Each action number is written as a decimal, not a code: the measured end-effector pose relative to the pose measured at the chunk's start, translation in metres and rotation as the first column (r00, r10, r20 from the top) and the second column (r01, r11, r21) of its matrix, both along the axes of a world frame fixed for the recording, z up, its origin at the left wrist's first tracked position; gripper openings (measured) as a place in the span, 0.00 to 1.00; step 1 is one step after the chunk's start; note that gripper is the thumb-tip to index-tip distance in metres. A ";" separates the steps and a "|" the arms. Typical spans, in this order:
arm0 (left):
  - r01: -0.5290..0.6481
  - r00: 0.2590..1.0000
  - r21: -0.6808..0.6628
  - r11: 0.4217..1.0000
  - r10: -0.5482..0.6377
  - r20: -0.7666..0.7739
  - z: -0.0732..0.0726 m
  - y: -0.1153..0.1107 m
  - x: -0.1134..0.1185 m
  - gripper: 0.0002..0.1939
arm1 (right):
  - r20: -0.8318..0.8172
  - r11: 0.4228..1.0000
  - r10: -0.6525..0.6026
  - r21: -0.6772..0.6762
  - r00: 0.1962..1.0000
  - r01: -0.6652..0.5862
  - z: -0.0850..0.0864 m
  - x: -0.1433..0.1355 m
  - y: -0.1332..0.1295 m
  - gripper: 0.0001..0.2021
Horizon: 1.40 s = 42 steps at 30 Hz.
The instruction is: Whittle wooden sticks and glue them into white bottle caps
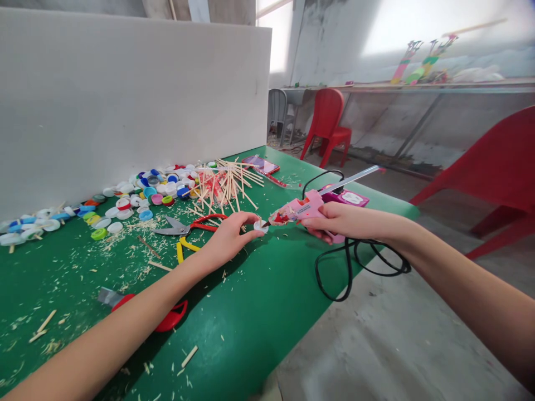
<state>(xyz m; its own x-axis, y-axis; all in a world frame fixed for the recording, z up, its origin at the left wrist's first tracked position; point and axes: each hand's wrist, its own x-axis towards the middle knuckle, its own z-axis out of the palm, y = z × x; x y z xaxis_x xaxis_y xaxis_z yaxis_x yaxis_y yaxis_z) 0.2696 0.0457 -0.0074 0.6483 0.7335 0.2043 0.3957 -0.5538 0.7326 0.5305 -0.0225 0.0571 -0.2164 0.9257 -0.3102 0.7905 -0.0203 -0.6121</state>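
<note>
Between the thumb and fingers of my left hand [232, 236] is a small white bottle cap [261, 226], held a little above the green table. My right hand [330, 220] grips a pink hot glue gun [307, 207] by its handle. The gun's nozzle points left and meets the cap, or nearly so; I cannot tell whether it touches. A clear glue stick [355, 178] juts from the gun's back end. Beside my left hand lie open scissors [178, 227] with red and yellow handles.
Many bottle caps [156, 189] and a heap of wooden sticks [228, 181] lie before a white board [134, 106]. More scissors [169, 317] rest under my left forearm. A black cord [349, 273] loops over the table's right edge. Red chairs [328, 114] stand beyond.
</note>
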 end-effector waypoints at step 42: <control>-0.005 1.000 -0.047 0.999 0.006 0.028 0.000 0.000 0.000 0.10 | 0.006 0.999 -0.048 -0.011 0.999 0.048 -0.002 0.004 -0.008 0.29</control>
<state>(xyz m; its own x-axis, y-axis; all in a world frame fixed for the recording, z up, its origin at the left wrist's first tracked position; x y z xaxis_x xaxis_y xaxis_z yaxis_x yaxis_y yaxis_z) 0.2698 0.0455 -0.0079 0.6389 0.7460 0.1877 0.3774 -0.5166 0.7686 0.5342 -0.0302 0.0548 -0.1701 0.9316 -0.3212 0.7918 -0.0649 -0.6074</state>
